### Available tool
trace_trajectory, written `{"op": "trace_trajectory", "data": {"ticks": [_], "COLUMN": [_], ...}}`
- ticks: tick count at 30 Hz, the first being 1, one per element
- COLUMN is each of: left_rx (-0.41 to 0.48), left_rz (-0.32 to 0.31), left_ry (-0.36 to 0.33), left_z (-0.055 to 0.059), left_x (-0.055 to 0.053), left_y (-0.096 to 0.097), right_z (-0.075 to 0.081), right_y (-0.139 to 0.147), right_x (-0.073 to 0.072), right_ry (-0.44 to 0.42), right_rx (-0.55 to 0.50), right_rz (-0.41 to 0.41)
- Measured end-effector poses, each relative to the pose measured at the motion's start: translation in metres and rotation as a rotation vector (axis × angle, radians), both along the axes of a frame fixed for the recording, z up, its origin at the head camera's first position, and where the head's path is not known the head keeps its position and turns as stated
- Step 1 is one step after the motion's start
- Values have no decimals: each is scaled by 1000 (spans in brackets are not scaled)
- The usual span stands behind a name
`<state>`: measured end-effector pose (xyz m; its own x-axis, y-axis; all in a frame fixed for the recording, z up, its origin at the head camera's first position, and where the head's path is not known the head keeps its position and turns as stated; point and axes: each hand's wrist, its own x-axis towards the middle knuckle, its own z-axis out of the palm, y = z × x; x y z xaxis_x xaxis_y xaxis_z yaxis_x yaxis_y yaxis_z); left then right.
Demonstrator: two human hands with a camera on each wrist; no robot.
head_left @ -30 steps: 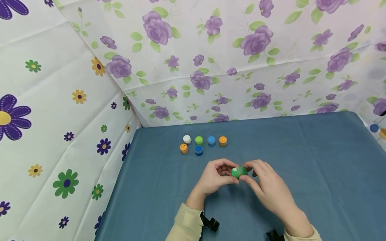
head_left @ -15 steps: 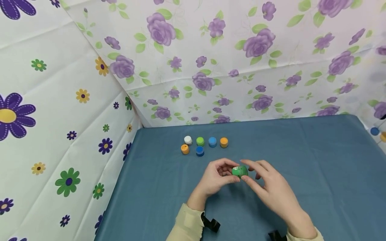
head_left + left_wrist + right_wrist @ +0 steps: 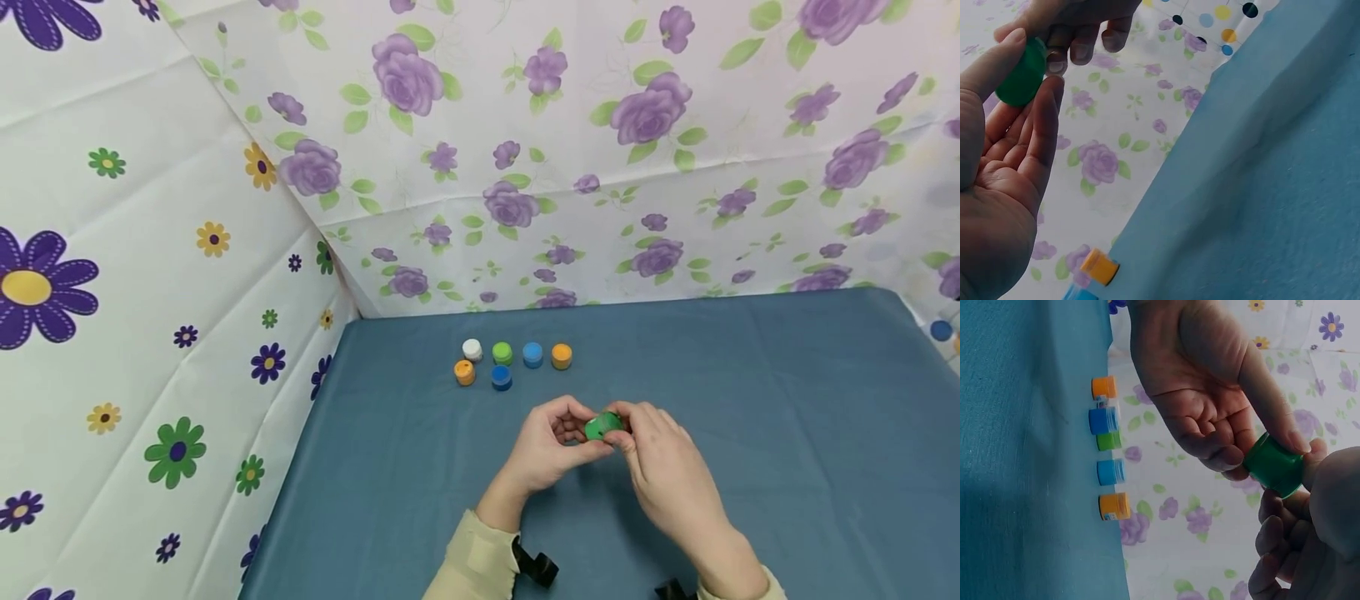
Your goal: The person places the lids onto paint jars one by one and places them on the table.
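Observation:
A small green paint jar point(image 3: 602, 426) is held in the air between both hands, over the near middle of the table. My left hand point(image 3: 547, 447) pinches one end between thumb and fingertips. At the opposite end, the thumb and forefinger of my right hand point(image 3: 670, 469) grip it. The jar point(image 3: 1274, 465) lies tilted on its side in the right wrist view, its wall showing plainly between the two hands. Fingers hide part of the jar point(image 3: 1024, 76) in the left wrist view.
Behind the hands stand several small jars: white point(image 3: 472, 350), light green point(image 3: 502, 353), light blue point(image 3: 532, 355), orange point(image 3: 562, 357), another orange point(image 3: 465, 372) and dark blue point(image 3: 502, 378). A blue cloth point(image 3: 390, 467) covers the table. Flowered sheets point(image 3: 450, 167) hang behind and left.
Half a second ago my right forefinger lifted off the green paint jar; now it grips the jar's right end again. My left hand keeps its hold. The head view has shifted slightly.

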<state>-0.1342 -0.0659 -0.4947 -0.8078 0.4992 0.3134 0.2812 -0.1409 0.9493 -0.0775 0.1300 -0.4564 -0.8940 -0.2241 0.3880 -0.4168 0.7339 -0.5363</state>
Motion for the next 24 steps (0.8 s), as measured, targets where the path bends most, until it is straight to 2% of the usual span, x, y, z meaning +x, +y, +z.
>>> {"op": "trace_trajectory", "data": {"ticks": [4, 10, 16, 21, 24], "left_rx": [-5, -20, -112, -227, -285], "left_rz": [2, 6, 23, 106, 222], "left_ry": [16, -17, -48, -27, -13], "left_z": [-2, 0, 3, 1, -3], "left_x": [0, 1, 1, -2, -7], "left_y": [3, 6, 6, 0, -6], "right_z": [0, 0, -1, 2, 5], "right_y": [2, 6, 12, 18, 24], "right_x": [1, 0, 0, -1, -2], "right_ry": [2, -37, -79, -191, -222], "right_rx": [0, -10, -21, -45, -52], "right_rz": [-9, 5, -4, -28, -44]}}
